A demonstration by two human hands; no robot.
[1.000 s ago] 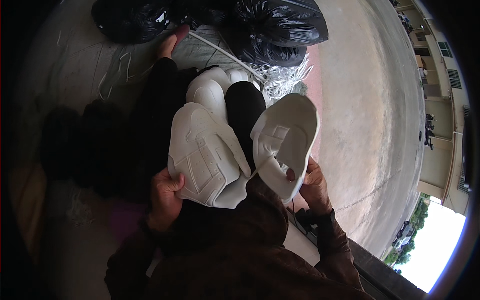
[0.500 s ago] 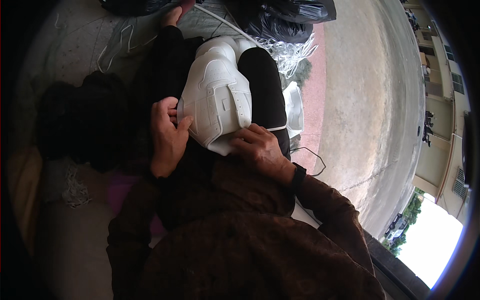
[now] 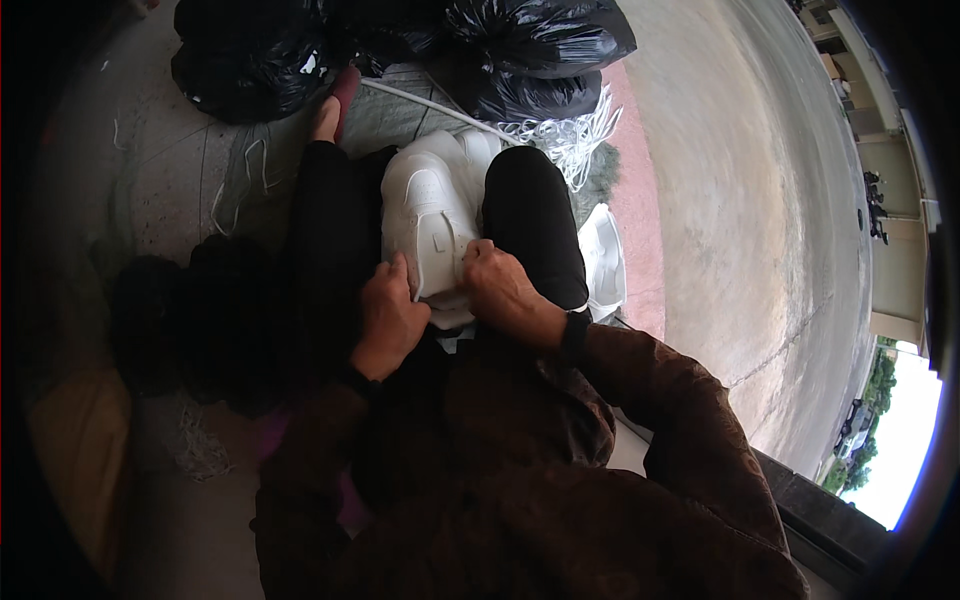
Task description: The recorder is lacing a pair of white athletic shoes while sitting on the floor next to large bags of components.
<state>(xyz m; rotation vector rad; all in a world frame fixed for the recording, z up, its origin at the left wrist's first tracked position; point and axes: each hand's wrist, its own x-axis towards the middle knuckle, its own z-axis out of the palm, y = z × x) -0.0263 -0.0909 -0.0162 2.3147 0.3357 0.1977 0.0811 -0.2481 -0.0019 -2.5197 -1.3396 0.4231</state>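
Shoe upper (image 3: pixel 440 250), edges pinched by your left hand (image 3: pixel 390 316) and right hand (image 3: pixel 508 298), plastic bags (image 3: pixel 535 40) ahead, laces (image 3: pixel 572 135) past your right knee (image 3: pixel 525 195), another upper (image 3: pixel 603 262) beside it

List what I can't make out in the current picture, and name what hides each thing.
All in the head view:
- Most fingertips of the left hand and right hand: hidden by the hands themselves and the white sneaker upper.
- White upper behind: partly covered by the front one and right knee.
- Black plastic bags: opaque, cut off by the top edge.
- Dark heap: lost in shadow.
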